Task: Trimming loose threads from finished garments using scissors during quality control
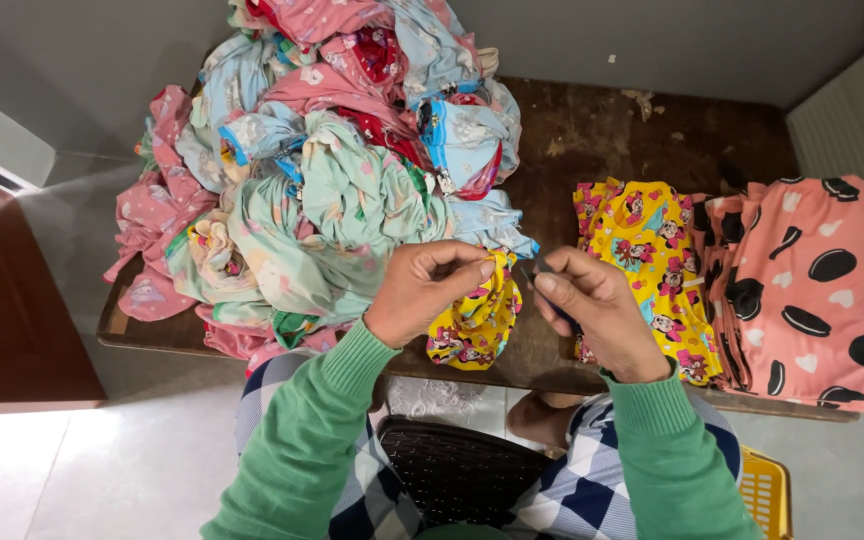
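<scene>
Pinching a small yellow printed garment (474,320) in the left hand (422,290), held up off the worktop (602,140) edge so the right hand (597,310), clenched on a small dark tool (542,268), can reach it. Unsorted pile (332,150) left, flat stacks (802,280) right.

Two hands show at the frame's centre: the left hand (422,290) and the right hand (597,310). One small yellow printed garment (474,325) sits between them. One heaped pile of clothes (332,170) fills the upper left. Two flat stacks lie at right: a yellow stack (647,250) and a pink stack (812,285). One yellow basket (767,490) is at lower right.
</scene>
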